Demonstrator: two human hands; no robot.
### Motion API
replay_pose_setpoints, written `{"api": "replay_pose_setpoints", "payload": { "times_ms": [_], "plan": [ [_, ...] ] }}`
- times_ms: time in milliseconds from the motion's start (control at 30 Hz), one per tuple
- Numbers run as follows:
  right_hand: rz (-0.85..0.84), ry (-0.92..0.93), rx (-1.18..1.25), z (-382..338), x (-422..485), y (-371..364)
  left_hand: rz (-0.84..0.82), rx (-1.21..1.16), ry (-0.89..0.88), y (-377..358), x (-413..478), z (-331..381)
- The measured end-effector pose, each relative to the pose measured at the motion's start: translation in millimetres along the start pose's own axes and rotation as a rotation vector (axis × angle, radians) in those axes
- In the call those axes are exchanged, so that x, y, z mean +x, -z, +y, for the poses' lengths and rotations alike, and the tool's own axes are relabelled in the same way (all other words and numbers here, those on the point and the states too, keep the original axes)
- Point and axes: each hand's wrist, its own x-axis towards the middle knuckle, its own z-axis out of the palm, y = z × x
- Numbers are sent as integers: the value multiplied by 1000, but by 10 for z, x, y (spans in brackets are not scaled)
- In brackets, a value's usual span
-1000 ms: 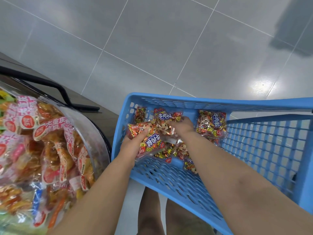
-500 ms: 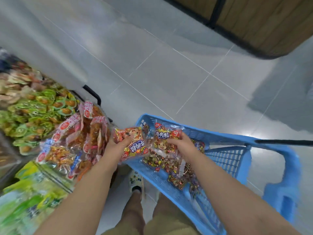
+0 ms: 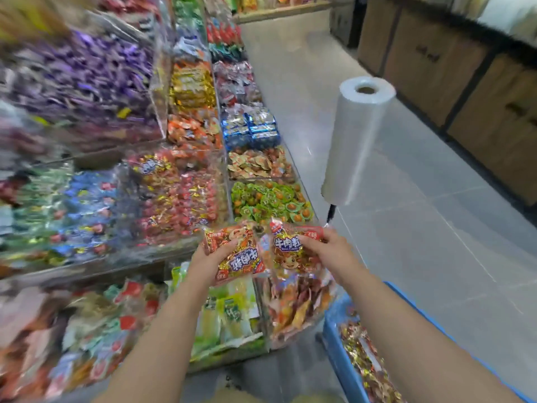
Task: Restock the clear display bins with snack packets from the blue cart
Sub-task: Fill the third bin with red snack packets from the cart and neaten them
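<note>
Red-and-gold foil fills both my grips: my left hand [image 3: 210, 258] curls round one crinkly snack packet [image 3: 236, 257], and my right hand [image 3: 329, 251] pinches a second packet with a cartoon face [image 3: 286, 251]. Both hang in front of the clear acrylic display bin of seemingly matching red sweets [image 3: 180, 196], with the blue plastic cart [image 3: 338, 356] low at my right. I would lift them over the bin's front wall and lay them flat, releasing only once inside. Half a second ago they hovered just above the cart; now they face the shelves.
</note>
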Motion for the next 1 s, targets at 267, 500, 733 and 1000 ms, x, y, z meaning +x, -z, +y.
{"api": "replay_pose_setpoints", "payload": {
  "times_ms": [267,500,733,1000],
  "plan": [
    [-198,103,-7,-804,477,-1974,216,-98,-162,1882,344,561],
    [-165,120,-241,-1001,983,-2846,178,-172,-159,2558,736,902],
    [-209,118,-397,-1102,1498,-3285,146,-214,-142,2676,1137,1045],
    [-173,116,-554,-896,2121,-3563,159,-250,-80,2773,1508,1076]
  ]
}}
